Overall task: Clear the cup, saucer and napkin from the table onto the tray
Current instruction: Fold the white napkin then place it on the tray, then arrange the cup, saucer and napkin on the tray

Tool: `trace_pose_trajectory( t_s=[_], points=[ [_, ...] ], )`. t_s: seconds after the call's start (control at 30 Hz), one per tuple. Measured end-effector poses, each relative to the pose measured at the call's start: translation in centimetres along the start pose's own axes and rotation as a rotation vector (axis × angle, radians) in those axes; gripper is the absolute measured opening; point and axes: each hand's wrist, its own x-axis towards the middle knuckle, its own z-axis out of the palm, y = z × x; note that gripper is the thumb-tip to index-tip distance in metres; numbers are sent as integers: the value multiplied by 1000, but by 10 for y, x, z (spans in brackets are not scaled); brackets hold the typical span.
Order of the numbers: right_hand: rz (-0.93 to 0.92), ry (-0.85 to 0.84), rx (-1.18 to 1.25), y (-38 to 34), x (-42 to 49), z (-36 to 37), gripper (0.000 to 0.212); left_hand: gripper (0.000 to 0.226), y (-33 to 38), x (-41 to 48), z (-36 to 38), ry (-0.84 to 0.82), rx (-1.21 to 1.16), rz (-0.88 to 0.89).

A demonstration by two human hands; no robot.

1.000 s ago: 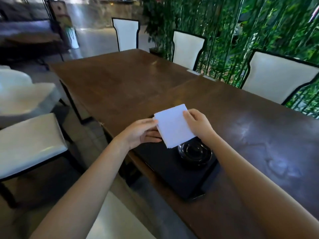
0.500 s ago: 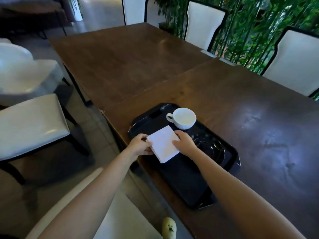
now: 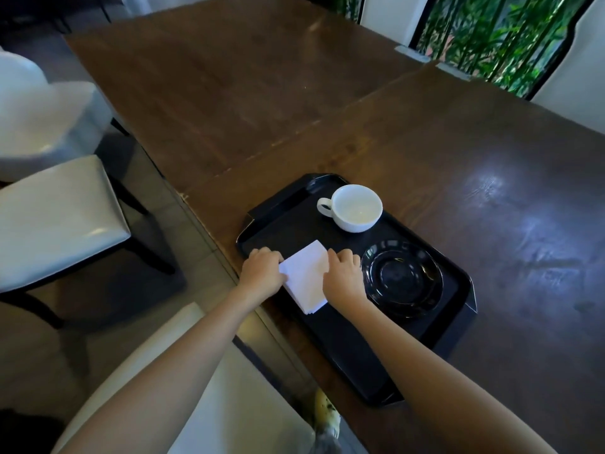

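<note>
Two items, cup (image 3: 357,208) and saucer (image 3: 402,278), sit on the tray (image 3: 343,348); both hands' fingers (image 3: 340,257) grip the napkin (image 3: 306,278), lowered there, unreleased.

napkin (image 3: 306,279) edges under hands (fingertips hidden)

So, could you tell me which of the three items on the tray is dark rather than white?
The glass saucer, at the tray's right side; the cup and napkin are white.
</note>
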Motion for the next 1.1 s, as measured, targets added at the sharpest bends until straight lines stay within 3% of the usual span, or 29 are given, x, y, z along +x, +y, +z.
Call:
trace_pose_trajectory(
  t_s=[0.23,0.4,0.57,0.8,0.9,1.0,1.1],
  points=[
    [-108,38,36,5,-25,15,74,33,-11,-3,-1,-22,-12,121],
    [-128,-31,-51,8,-35,25,96,18,-13,-7,2,83,-16,139],
    [-116,-16,-36,8,-38,29,97,17,-13,-8,4,91,-13,154],
    [-124,-48,32,5,-44,13,91,28,-5,4,-11,-34,24,150],
    [-119,101,292,14,-28,-26,75,38,14,22,-30,38,-224,123],
    [-2,262,452,42,9,-73,67,41,40,49,-39,40,-553,-33],
    [108,88,394,74,48,-100,86,44,66,72,-25,3,-743,-137]
  ],
)
